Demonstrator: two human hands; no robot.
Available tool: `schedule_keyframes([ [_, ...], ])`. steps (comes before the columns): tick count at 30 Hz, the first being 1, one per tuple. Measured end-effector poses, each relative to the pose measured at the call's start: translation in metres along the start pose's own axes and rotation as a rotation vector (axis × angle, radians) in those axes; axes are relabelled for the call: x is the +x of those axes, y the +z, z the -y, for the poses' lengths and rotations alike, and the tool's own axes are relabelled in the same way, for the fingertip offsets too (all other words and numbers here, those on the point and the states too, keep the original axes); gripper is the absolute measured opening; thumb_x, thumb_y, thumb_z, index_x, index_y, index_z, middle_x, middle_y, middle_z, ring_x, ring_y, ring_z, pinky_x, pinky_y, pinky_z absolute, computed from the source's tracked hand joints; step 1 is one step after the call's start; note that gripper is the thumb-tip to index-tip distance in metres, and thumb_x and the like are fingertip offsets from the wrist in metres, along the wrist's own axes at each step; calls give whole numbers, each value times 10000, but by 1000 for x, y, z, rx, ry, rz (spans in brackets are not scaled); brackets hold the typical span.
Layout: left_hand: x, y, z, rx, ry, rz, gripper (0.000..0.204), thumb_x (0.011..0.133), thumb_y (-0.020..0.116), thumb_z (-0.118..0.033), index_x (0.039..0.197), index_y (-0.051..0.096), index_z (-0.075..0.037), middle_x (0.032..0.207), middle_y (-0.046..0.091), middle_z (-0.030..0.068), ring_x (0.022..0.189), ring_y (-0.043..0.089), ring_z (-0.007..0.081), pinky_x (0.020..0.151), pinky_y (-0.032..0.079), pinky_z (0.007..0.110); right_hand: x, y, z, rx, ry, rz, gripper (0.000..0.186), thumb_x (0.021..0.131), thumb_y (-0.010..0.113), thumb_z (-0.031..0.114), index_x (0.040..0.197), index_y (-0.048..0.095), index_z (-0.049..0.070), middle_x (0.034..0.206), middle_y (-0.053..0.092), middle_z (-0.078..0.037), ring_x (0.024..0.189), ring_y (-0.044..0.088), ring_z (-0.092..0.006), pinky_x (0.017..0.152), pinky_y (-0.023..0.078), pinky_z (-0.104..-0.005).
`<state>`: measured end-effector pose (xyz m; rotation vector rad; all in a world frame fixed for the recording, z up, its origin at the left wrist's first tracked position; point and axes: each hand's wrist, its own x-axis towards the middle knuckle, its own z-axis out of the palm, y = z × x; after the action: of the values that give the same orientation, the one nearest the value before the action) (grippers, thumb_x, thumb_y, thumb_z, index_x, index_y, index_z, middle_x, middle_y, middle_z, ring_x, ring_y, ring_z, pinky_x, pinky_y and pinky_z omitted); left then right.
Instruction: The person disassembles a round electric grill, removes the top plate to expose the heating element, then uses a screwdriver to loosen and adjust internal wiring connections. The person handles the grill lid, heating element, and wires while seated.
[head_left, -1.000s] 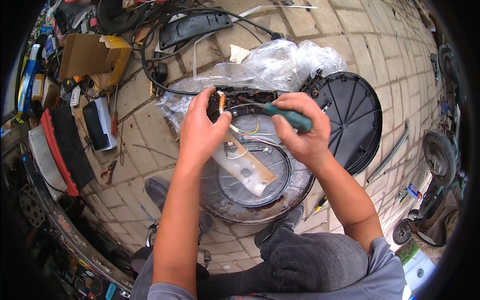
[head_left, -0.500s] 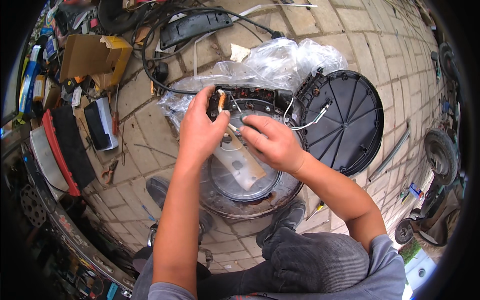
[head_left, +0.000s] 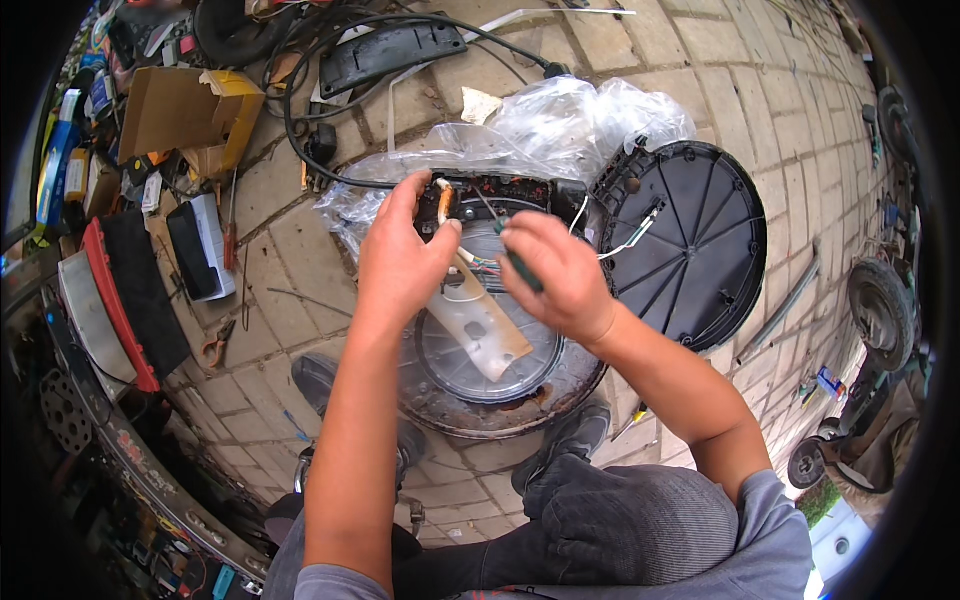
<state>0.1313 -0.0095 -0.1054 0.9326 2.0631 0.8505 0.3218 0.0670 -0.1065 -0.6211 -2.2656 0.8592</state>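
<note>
The left hand (head_left: pixel 405 262) is placed over the upper left of a round, rust-stained base (head_left: pixel 548 402), with its thumb and forefinger set about a curved orange-and-white cable section (head_left: pixel 444 205). The thumb is seen at the lower end of this section and the forefinger near its upper end; whether the section is firmly pinched cannot be told. In the right hand (head_left: pixel 562 282), slightly blurred, a green-handled screwdriver (head_left: pixel 523 270) is clasped; its thin shaft is directed up and to the left, toward the dark upper edge of the base. The contact of its tip cannot be made out. Thin coloured wires (head_left: pixel 484 265) are exposed between the two hands, below the cable section. Beneath them, a pale perforated strip (head_left: pixel 480 335) is laid obliquely across a transparent round cover (head_left: pixel 545 368) in the middle of the base. To the right, a black ribbed disc (head_left: pixel 705 265) is laid on the paving (head_left: pixel 780 105), close against the base, with white-sheathed wires (head_left: pixel 632 240) extended over its left part. Behind the base, clear plastic sheeting (head_left: pixel 570 125) is crumpled, and a thick black cable (head_left: pixel 290 110) is looped at its left. Farther left, orange-handled pliers (head_left: pixel 214 350) and an opened cardboard box (head_left: pixel 172 120) are seen.
</note>
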Motion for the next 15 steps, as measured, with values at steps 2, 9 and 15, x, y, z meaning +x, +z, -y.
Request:
schedule_keyframes([
  [2,0,1,-1,-12,8,-2,608,831,728,-179,1389,543,-26,1324,631,215,1206,632,361,1033,489,416,-6,0,2,43,46,-24,302,793,800,28,1059,657,11,1096,660,-175,887,694,-340,779,587,-389],
  [9,0,-5,-7,-25,-53,58,644,844,713,-90,1440,490,6,1395,571,226,1326,562,341,1117,443,410,4,-7,-4,214,180,-103,288,805,800,26,1053,658,-6,1052,680,-172,909,691,-321,787,576,-369],
  [15,2,-2,-4,-34,-29,55,626,840,712,-116,1421,510,-4,1369,591,218,1283,584,341,1096,451,412,-12,0,-12,549,693,-182,265,914,754,94,1135,671,-26,1072,723,-114,962,691,-160,799,571,-296],
])
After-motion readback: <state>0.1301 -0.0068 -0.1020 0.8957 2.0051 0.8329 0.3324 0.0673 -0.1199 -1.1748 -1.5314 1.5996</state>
